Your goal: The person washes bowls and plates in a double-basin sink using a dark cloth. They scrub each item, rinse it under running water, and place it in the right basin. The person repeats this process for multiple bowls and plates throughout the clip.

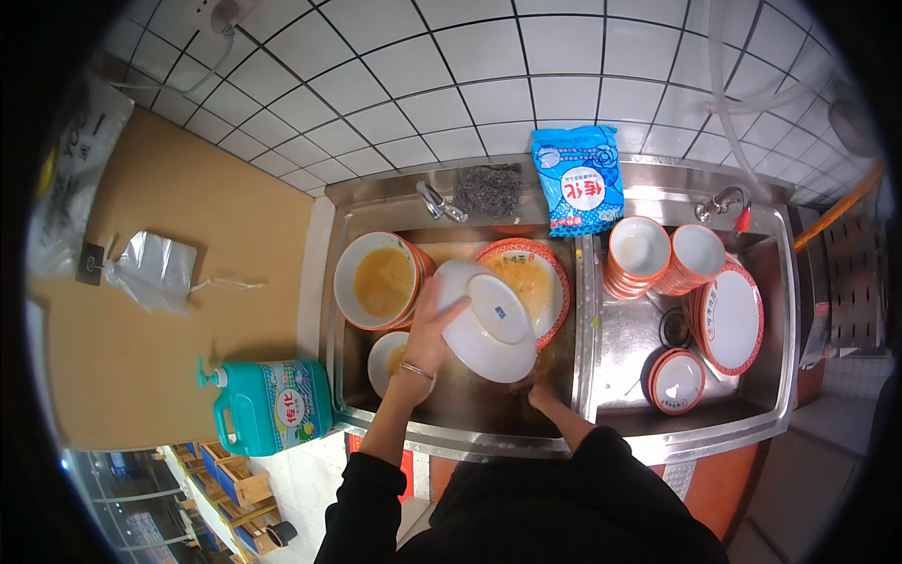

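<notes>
My left hand (425, 331), with a bracelet at the wrist, grips the rim of a white oval plate (486, 321), tilted with its underside towards me, over the left basin. My right hand (542, 396) is low in that basin, below the plate's lower edge; its fingers are mostly hidden. Behind the plate lie round plates with red patterned rims (560, 282), the top one holding yellowish, soapy liquid. A large bowl (345, 282) of yellow-brown liquid stands on the left, stacked on other orange-red ware. A smaller bowl (380, 366) sits below it, partly behind my left forearm.
The right basin holds stacked bowls (640, 247), (697, 250), oval plates (733, 321) and small dishes (678, 382). Steel wool (490, 192), a blue detergent bag (581, 180) and faucets (440, 203), (722, 203) line the back. A green detergent jug (275, 407) stands left.
</notes>
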Demonstrator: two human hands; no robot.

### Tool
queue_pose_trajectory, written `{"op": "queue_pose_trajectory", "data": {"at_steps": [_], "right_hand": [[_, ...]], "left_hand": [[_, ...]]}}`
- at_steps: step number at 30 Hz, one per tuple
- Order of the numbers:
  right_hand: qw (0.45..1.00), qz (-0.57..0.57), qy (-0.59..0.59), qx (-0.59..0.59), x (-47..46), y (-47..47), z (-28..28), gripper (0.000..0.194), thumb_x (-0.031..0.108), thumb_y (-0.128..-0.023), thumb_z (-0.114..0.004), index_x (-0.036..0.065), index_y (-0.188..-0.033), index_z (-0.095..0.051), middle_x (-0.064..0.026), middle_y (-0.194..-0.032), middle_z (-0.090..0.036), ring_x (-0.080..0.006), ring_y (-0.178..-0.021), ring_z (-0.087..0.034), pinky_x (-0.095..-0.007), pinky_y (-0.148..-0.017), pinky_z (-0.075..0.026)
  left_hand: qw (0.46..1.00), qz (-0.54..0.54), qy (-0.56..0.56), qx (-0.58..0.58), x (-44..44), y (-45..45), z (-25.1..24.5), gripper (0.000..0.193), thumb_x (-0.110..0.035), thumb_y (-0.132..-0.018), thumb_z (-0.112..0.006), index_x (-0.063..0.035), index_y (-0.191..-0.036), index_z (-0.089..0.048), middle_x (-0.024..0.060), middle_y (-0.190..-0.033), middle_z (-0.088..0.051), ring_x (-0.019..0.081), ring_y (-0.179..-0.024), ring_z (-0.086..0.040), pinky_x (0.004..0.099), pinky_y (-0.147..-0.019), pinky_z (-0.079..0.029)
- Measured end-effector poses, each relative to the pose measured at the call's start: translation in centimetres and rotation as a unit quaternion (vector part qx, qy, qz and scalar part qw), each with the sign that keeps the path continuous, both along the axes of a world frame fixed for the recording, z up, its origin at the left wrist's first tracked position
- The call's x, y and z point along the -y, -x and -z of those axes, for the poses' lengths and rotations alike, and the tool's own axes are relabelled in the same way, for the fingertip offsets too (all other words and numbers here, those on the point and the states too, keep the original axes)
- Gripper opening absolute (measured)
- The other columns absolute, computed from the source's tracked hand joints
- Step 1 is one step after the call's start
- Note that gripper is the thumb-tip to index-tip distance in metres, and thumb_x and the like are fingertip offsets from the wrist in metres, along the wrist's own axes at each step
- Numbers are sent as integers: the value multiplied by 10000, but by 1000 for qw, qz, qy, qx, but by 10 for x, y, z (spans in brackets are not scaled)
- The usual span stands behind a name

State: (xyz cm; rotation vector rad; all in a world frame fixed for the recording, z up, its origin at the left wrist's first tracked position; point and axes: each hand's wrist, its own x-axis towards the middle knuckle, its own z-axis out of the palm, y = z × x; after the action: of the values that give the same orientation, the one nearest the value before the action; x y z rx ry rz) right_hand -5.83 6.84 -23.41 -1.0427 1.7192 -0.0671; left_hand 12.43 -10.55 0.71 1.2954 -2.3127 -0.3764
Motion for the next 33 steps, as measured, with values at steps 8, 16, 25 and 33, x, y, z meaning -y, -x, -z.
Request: {"op": "queue_pose_trajectory", "data": {"at_steps": [8, 16, 25, 33], "right_hand": [[885, 284, 350, 120, 38, 19, -169, 501, -61, -750, -608, 45, -1222, -477, -203, -1236, -507, -373, -1161, -496, -410, -970, -406], [882, -29, 465, 75, 171, -24, -184, 531, 463, -872, -581, 164, -1304, -508, -138, -1432, -425, -415, -1318, -373, -584, -1109, -181], [911, 144, 386, -16, 204, 22, -91, 454, 371, -920, -558, 48, -1238, -530, -195, -1181, -602, -367, -1089, -569, -422, -938, -441], [868, 205, 452, -6, 67, -31, -122, 466, 77, -897, -560, -15, -1335, -430, -231, -1398, -415, -415, -1265, -409, -467, -1050, -322]], "left_hand": [[747, -202, -444, -451, -2, -10, 42, 445, 34, -911, -497, -30, -1350, -461, 78, -1134, -628, 151, -1011, -613, 269, -839, -500], [735, -262, -428, -456, -23, 13, 52, 423, 64, -776, -643, -20, -1173, -524, 55, -1059, -639, 152, -931, -621, 309, -795, -516], [730, -370, -359, -449, -45, 4, 102, 292, 2, -809, -703, -35, -1058, -556, 52, -902, -643, 154, -803, -615, 288, -692, -507], [704, -420, -324, -473, -55, 21, 104, 295, -39, -794, -726, 12, -1020, -543, 87, -948, -643, 197, -828, -609, 335, -737, -500]]}}
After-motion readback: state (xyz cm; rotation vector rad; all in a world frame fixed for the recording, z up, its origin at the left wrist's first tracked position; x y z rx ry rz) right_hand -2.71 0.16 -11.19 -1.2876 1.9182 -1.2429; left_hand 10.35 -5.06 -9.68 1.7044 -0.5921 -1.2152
